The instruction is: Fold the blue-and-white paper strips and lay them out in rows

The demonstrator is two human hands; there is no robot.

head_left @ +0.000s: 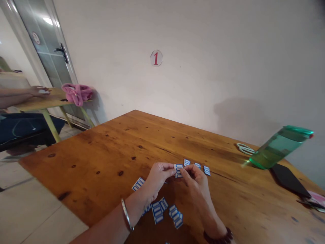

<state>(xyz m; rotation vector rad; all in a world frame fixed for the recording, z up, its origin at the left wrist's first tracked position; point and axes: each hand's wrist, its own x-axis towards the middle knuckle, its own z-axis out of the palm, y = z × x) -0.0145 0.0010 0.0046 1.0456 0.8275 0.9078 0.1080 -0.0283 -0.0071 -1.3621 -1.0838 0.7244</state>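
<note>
Between the fingertips of my left hand (pixel 157 176) and my right hand (pixel 195 177) is a small blue-and-white card (pixel 178 170), pinched from both sides above the table. Whether it is a single card or a few together I cannot tell. Just beyond my right hand lie three similar pieces: one card (pixel 187 162), a partly hidden card (pixel 197 165) and another card (pixel 207 170). A further card (pixel 137 184) rests left of my left wrist. Below my hands are overlapping cards (pixel 157 214) and a small pile (pixel 176 217); my left forearm partly covers some.
On the right of the wooden table (pixel 106 159) are a green bottle (pixel 280 149), a white cable (pixel 245 148) and a dark flat phone-like object (pixel 289 181). At another table (pixel 48 101) on the left, a person's hands (pixel 40 90) hold something pale beside a pink cloth (pixel 77 93).
</note>
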